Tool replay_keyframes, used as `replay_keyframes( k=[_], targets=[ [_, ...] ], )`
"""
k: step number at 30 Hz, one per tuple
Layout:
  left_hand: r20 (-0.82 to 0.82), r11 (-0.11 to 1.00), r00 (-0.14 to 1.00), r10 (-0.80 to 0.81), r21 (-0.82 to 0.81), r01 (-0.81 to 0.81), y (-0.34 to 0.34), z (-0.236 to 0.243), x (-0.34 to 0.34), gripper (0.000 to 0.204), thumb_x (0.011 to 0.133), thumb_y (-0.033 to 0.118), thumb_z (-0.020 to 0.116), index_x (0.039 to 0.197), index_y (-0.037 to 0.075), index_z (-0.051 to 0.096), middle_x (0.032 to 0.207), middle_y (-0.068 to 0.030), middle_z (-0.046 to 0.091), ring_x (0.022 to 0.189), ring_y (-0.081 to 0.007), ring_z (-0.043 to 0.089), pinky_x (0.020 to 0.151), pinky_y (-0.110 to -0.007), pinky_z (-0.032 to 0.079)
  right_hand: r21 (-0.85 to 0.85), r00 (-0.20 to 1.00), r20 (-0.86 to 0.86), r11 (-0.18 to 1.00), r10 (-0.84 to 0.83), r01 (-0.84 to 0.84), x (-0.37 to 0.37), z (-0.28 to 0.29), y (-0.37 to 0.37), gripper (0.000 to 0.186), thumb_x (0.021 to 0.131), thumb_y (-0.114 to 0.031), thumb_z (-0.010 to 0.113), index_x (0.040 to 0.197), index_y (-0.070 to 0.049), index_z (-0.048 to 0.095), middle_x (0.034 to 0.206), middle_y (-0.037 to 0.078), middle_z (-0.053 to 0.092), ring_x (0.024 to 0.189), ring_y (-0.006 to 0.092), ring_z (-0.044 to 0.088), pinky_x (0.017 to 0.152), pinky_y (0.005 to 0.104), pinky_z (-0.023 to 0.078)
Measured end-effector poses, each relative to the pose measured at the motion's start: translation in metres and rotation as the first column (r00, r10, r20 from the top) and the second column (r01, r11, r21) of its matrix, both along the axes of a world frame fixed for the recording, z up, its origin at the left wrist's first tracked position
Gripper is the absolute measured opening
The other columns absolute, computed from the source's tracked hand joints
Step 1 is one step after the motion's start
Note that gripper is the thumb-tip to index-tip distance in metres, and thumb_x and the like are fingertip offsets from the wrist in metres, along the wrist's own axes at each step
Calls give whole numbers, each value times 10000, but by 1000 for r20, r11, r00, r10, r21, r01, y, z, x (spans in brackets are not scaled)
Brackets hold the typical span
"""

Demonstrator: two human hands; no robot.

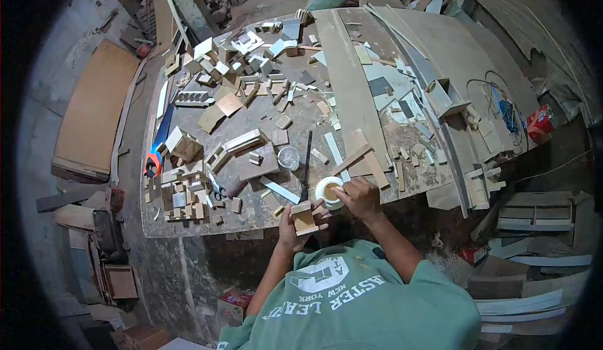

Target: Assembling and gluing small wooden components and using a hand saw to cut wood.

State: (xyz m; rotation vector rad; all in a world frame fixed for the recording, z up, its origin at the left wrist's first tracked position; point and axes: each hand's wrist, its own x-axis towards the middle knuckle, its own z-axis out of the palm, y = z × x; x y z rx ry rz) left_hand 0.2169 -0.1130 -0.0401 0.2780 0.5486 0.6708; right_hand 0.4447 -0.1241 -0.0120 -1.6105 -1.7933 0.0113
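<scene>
My left hand (289,229) is closed around a small wooden box-like piece (305,219) with pale edges, just off the table's near edge. To its right, my right hand (360,197) reaches over a round white container (321,190), fingertips pinched together at its opening. Whatever those fingers hold, if anything, is too small to make out. Something tan shows inside the white rim. A thin dark strip (307,165) lies just beyond my left hand, and a clear plastic cup (288,158) sits behind the container.
Many small wood blocks and offcuts cover the worktable (301,121). A handsaw (154,161) with an orange handle lies at the left edge, near scissors (218,193). Crossed wood strips (364,155) lie beyond my right hand. A long metal bar (433,118) runs along the right side.
</scene>
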Motion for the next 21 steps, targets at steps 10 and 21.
replay_keyframes(
  k=[10,21],
  targets=[
    [-8,1000,1000,-1,30,1,1,11,3,663,945,588,278,1246,61,545,1447,-187,421,1234,-397,501,926,-529,485,-109,990,-142,993,18,-34,4,17,-12,153,769,-122,712,898,-60,657,827,109,638,758,300,650,630,390,526],
    [63,1000,998,22,14,-23,0,-2,-1,678,950,607,281,1263,63,537,1436,-203,426,1241,-406,492,928,-540,488,-30,969,-245,999,36,-44,6,27,-21,179,753,-31,698,927,-38,653,876,106,644,779,279,657,656,348,530]
  ],
)
